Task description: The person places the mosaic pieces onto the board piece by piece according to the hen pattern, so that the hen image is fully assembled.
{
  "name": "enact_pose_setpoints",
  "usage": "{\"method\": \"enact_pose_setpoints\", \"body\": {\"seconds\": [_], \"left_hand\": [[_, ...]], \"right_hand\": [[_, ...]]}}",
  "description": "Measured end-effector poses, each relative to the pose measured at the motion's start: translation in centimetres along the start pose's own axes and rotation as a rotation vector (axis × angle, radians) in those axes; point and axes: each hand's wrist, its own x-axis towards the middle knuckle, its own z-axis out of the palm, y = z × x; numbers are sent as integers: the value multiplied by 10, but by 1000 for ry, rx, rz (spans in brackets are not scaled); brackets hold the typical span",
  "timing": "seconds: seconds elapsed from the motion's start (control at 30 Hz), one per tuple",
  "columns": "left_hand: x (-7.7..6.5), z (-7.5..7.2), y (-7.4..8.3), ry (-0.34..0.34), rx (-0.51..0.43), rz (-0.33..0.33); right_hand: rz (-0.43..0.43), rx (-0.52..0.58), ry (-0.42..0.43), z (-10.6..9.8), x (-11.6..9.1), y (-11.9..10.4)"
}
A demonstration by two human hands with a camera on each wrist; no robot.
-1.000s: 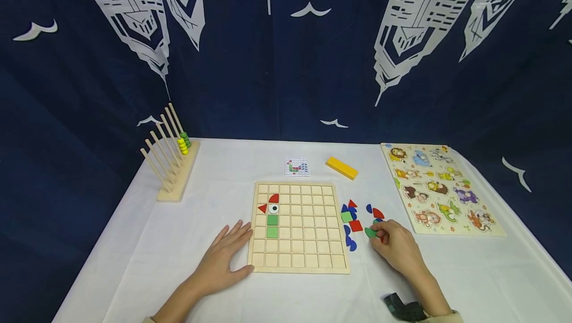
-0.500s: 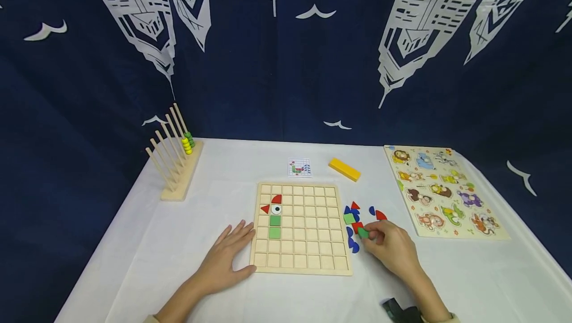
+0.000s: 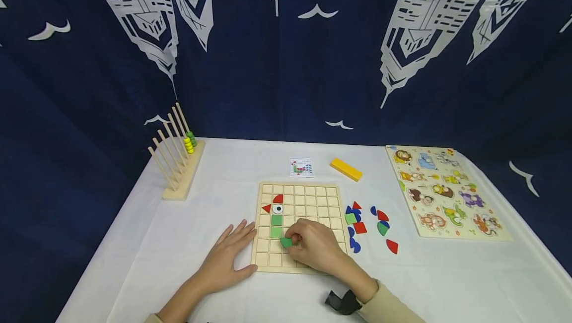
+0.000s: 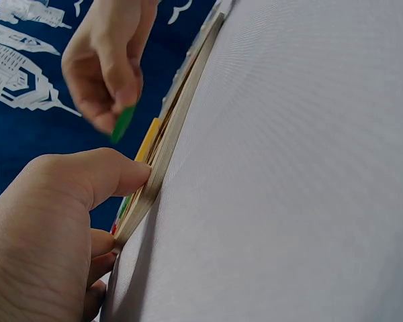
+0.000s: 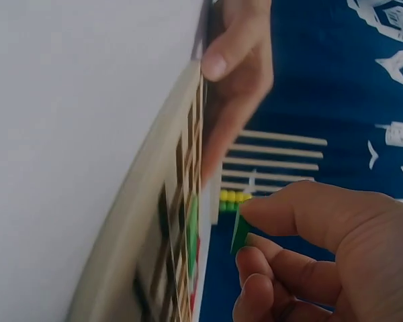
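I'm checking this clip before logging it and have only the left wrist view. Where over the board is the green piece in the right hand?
Observer: In the head view, the right hand holds the green piece just below and to the right of the lower green square on the board.
Operator: Mine shows that edge-on. What else is in that square's column?
Observer: Directly above the upper green square is a white tile with a black dot.
Operator: Anything outside the grid?
Observer: Yes, red, blue and green loose pieces lie to the right of the board.
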Motion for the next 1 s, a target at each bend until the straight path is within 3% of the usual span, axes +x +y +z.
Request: {"method": "enact_pose_setpoints", "body": {"seconds": [0.2,0.5,1.0], "left_hand": [[0,1,0,-12,4,0],[1,-1,0,-8,1,-6],[0,1,0,14,-2,7]], "right_hand": [[-13,-19,-43,16,8,-7],[-25,11,-20,27,11,-7],[7,18,-6,24,7,-4]]}}
